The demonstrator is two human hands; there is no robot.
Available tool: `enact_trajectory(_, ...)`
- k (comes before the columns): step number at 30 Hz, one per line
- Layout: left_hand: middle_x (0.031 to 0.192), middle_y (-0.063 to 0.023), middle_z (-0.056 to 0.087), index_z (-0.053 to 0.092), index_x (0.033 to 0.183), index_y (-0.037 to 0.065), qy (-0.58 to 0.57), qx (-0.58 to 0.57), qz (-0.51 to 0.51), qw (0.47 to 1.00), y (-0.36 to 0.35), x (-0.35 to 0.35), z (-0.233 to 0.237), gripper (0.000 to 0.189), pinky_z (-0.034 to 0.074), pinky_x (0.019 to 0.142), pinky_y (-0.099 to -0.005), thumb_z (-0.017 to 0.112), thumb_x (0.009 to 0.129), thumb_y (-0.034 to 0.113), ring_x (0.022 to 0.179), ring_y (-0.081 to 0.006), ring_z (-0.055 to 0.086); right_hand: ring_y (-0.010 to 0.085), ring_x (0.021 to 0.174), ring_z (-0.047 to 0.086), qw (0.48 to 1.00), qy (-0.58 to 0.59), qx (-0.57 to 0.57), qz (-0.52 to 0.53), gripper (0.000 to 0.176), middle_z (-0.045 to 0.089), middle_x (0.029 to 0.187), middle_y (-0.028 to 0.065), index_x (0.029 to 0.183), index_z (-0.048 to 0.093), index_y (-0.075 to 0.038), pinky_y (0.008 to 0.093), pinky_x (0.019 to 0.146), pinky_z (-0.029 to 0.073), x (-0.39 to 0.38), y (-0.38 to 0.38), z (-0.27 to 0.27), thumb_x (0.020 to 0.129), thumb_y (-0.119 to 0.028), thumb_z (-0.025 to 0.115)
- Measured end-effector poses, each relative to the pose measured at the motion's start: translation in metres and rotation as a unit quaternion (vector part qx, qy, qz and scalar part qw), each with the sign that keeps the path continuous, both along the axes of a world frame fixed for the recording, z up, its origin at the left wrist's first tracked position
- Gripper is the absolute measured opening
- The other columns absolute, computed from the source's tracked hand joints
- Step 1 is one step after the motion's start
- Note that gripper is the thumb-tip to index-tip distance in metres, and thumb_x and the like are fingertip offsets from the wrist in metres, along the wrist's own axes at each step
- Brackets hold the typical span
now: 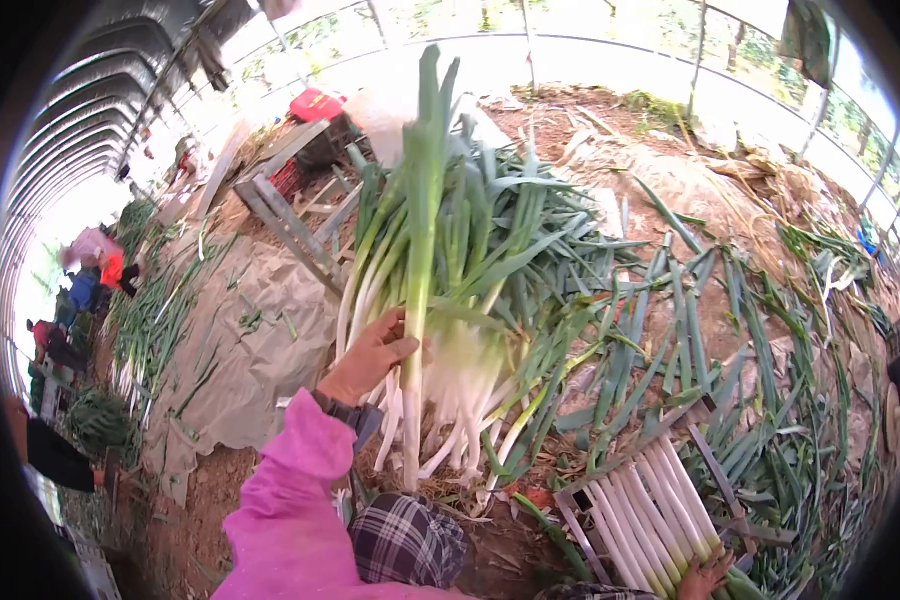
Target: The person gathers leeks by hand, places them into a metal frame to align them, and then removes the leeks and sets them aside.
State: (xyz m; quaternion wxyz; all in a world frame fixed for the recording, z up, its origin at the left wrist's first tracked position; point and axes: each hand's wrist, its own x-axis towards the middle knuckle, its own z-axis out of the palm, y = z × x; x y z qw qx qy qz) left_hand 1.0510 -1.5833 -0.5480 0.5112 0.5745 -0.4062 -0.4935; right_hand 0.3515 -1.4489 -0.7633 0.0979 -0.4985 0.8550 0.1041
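Observation:
My left hand point(370, 352), in a pink sleeve, closes round the white and green stem of a leek point(411, 380), which stands upright with its leaves pointing up. Behind it is a large heap of leeks point(470, 215), green tops upward and pale root ends near the soil. A blurred patch covers part of this heap just right of the held leek. At the bottom right, my right hand point(705, 577) is closed over the leeks point(650, 515) laid side by side in a metal-framed rack point(700, 445). The frame's lower edge cuts off its wrist.
Loose leek leaves point(690, 330) cover the ground to the right. A metal frame point(288, 235) and a red object point(317, 105) stand behind the heap. Beige sheeting point(260, 340) lies at left. Other people point(95, 275) are further left, and a dark-sleeved arm point(60, 460) is nearer.

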Motion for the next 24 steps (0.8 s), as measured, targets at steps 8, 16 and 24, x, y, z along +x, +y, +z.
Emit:
enact_trajectory(8, 0.105, -0.0091, 0.060, 0.038, 0.144, 0.004, -0.136, -0.259, -0.322, 0.900, -0.032, -0.226, 0.102, 0.054, 0.048, 0.077, -0.0324, 0.057, 0.095, 0.010, 0.087, -0.0186, 0.059, 0.0337, 0.147, 0.007, 0.998, -0.038, -0.053, -0.011, 0.072, 0.012, 0.159, 0.0132, 0.150, 0.031, -0.022, 0.0629, 0.113, 0.010, 0.002, 0.007, 0.005, 0.087, -0.041, 0.059)
enact_trajectory(16, 0.094, -0.0105, 0.054, 0.058, 0.114, 0.008, -0.308, -0.469, -0.344, 0.753, 0.017, -0.511, -0.031, 0.034, 0.043, 0.073, -0.0387, 0.060, 0.081, 0.014, 0.088, -0.0279, 0.055, 0.0359, 0.147, 0.009, 0.997, -0.066, -0.028, -0.028, 0.072, 0.015, 0.158, 0.0159, 0.150, 0.030, -0.026, 0.0642, 0.113, 0.003, -0.002, 0.011, 0.000, 0.088, -0.053, 0.054)
enact_trajectory(24, 0.096, -0.0073, 0.057, 0.058, 0.115, 0.013, -0.381, -0.453, -0.442, 0.674, 0.039, -0.573, -0.133, 0.037, 0.044, 0.078, -0.0378, 0.062, 0.078, 0.016, 0.092, -0.0246, 0.058, 0.0363, 0.146, 0.011, 0.994, -0.051, -0.100, -0.006, 0.071, 0.017, 0.158, 0.0120, 0.146, 0.037, -0.028, 0.0587, 0.114, 0.014, -0.006, 0.015, -0.013, 0.082, -0.050, 0.058)
